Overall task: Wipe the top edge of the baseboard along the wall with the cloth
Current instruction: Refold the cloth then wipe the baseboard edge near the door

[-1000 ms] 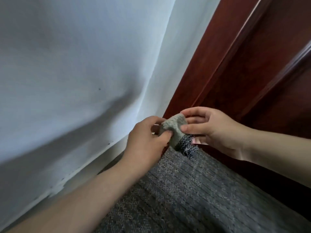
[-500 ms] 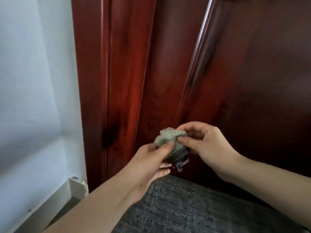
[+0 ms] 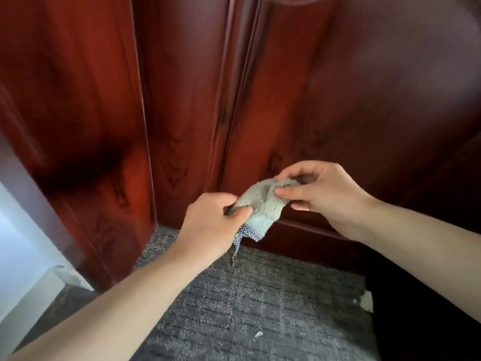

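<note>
**Cloth held in both hands, clear of the baseboard**

I hold the cloth (image 3: 260, 204) between both hands, in the air above the grey carpet (image 3: 273, 308) and in front of the red-brown wooden door (image 3: 182, 100). My left hand (image 3: 210, 225) pinches the cloth's lower left edge between the thumb and curled fingers. My right hand (image 3: 320, 188) pinches the upper right edge between thumb and forefinger, with the other fingers loosely curled beneath. The cloth is grey-green and fluffy, spread partly between the hands. A checked hem and a loose thread hang from its lower edge. The baseboard (image 3: 31, 300) runs along the foot of the white wall (image 3: 15, 230) at lower left, well apart from the cloth. A small white scrap (image 3: 258, 334) lies on the carpet.
</note>
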